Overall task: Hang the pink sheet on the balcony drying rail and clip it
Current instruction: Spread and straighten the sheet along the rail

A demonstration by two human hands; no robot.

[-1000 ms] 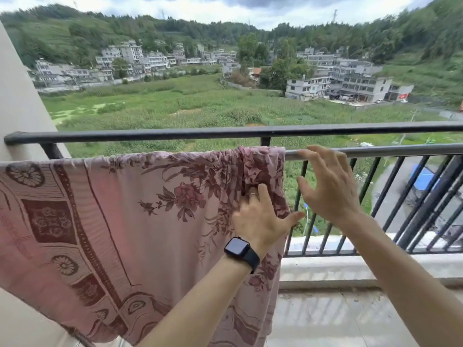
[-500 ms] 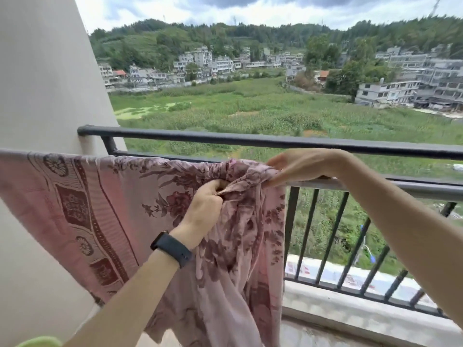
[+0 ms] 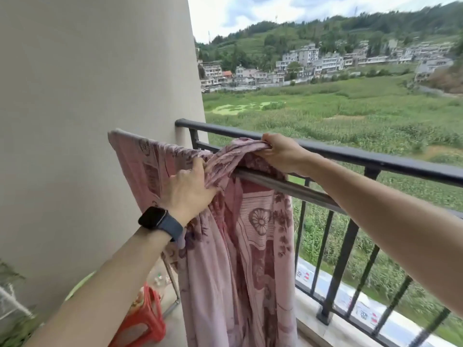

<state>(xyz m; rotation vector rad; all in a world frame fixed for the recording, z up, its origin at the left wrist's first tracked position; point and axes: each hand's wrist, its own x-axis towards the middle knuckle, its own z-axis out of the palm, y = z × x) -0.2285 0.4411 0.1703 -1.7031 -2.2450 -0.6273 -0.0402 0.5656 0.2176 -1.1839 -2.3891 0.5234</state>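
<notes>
Head camera looks down along both forearms. The right hand (image 3: 280, 152) is closed round a bunched edge of the pink sheet (image 3: 250, 246), holding it just above the grey drying rail (image 3: 288, 185) and just in front of the black balcony railing (image 3: 375, 159). To its left and a little lower, the left hand (image 3: 190, 191) lies on the sheet with its fingers curled into a gathered fold. A dark watch (image 3: 160, 221) sits on that wrist; its screen is blank and no brand can be read. Between the two hands the cloth is rucked into a ridge. Below them it hangs over the rail in long folds, printed with dark red flowers and a round medallion. Left of the left hand the sheet spreads along the rail up to the beige wall (image 3: 87, 96). Below the left forearm a red plastic stool (image 3: 145, 324) stands on the floor. Past the railing bars, under the right forearm, a white strip (image 3: 363, 314) carries red and dark marks too blurred to read.
</notes>
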